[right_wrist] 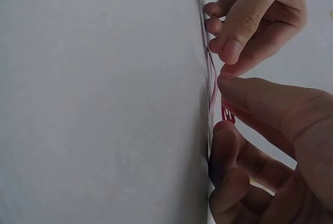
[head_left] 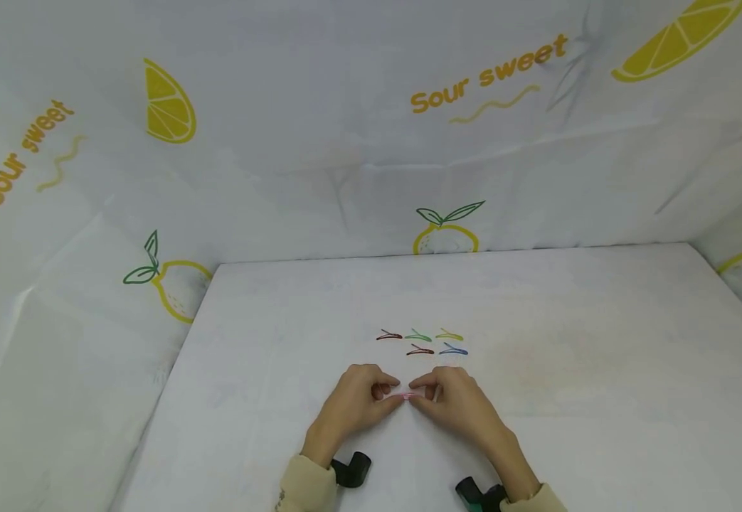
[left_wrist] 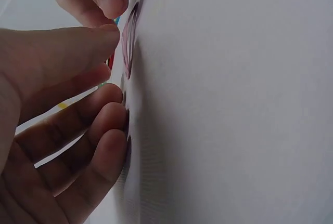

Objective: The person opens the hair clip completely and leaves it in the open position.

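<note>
A pink snap hair clip (head_left: 407,395) is low between both hands, just above or on the white tabletop; I cannot tell which. The left hand (head_left: 361,398) pinches at it from the left, thumb and fingers bent about it. From the right, the right hand (head_left: 454,398) does the same, the two thumb tips almost meeting. In the left wrist view the clip (left_wrist: 129,44) shows as a thin pink loop beside the thumb. The same loop (right_wrist: 213,81) appears in the right wrist view, where fingertips partly cover its contact points.
Beyond the hands lie several opened snap clips: a dark red clip (head_left: 390,336), a green clip (head_left: 418,336), a yellow clip (head_left: 450,336), another dark red clip (head_left: 420,350) and a blue clip (head_left: 453,350). A lemon-print cloth (head_left: 319,142) hangs behind the table (head_left: 601,427).
</note>
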A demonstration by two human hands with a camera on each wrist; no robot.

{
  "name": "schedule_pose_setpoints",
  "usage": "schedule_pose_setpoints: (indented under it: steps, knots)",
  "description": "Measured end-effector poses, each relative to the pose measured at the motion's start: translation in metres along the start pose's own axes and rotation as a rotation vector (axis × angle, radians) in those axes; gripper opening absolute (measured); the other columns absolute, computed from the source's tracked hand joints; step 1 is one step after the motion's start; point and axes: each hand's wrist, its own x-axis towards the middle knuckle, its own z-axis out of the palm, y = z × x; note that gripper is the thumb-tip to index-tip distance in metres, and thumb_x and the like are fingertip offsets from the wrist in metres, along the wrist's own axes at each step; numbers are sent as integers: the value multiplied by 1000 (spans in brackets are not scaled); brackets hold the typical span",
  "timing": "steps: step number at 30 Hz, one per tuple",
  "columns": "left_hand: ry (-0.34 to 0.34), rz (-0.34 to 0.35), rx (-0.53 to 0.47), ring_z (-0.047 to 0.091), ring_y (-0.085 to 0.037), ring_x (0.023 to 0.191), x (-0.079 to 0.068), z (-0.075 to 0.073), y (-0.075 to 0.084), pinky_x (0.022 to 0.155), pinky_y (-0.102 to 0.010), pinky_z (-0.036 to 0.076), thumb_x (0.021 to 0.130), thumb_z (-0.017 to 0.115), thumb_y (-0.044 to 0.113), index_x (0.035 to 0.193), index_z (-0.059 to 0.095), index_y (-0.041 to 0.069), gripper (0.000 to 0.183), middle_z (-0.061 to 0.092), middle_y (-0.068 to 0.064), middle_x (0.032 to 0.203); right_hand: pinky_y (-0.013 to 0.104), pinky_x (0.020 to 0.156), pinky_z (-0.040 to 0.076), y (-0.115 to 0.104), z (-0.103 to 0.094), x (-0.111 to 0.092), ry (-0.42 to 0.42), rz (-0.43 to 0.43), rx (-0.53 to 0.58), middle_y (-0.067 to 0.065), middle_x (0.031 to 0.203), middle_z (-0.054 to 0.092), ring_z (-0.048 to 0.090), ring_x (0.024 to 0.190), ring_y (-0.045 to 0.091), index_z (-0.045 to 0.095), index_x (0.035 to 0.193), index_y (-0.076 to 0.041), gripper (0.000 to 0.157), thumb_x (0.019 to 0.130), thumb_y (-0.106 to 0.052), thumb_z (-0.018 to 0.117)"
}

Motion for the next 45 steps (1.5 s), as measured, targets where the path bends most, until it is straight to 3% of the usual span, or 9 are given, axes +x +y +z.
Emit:
schedule_pose_setpoints:
  steps: [10, 16, 24, 35, 45]
  knots:
    - [41, 3, 50, 48, 2, 67, -11, 7, 3, 61, -12, 42, 84, 83, 11, 101, 81, 4, 19, 64, 2, 75, 18, 56, 38, 4, 1, -5, 1, -67, -16, -5, 72, 58, 42, 61, 0, 82, 101, -10, 21, 80, -12, 85]
    - [69, -4, 29, 47, 1, 66, -13, 10, 1, 61, -12, 41, 85, 82, 10, 101, 81, 3, 17, 63, 0, 76, 18, 57, 38, 4, 4, -5, 16, -51, -40, -6, 73, 59, 42, 63, 1, 83, 100, -10, 20, 80, -12, 84]
    - [121, 35, 34, 48, 0, 66, -13, 15, -1, 62, -12, 41, 86, 81, 8, 94, 82, 5, 9, 64, -1, 76, 18, 56, 36, 5, 8, -5, 51, -54, -65, -7, 71, 57, 41, 62, 0, 84, 96, -15, 14, 82, -12, 83]
    - [114, 38, -1, 52, 2, 66, -13, 14, 0, 61, -11, 44, 87, 80, 8, 91, 82, 6, 4, 70, -1, 78, 19, 60, 37, 3, 10, -6, 78, -42, -99, -10, 80, 65, 46, 68, 0, 83, 94, -19, 12, 82, -15, 84]
    - [116, 22, -63, 59, 6, 68, -11, 10, 2, 63, -12, 50, 94, 75, 16, 96, 82, 8, 12, 79, -2, 86, 17, 56, 45, 4, 3, -6, 37, -109, 72, -3, 87, 75, 51, 60, -5, 81, 98, -13, 8, 91, -14, 77]
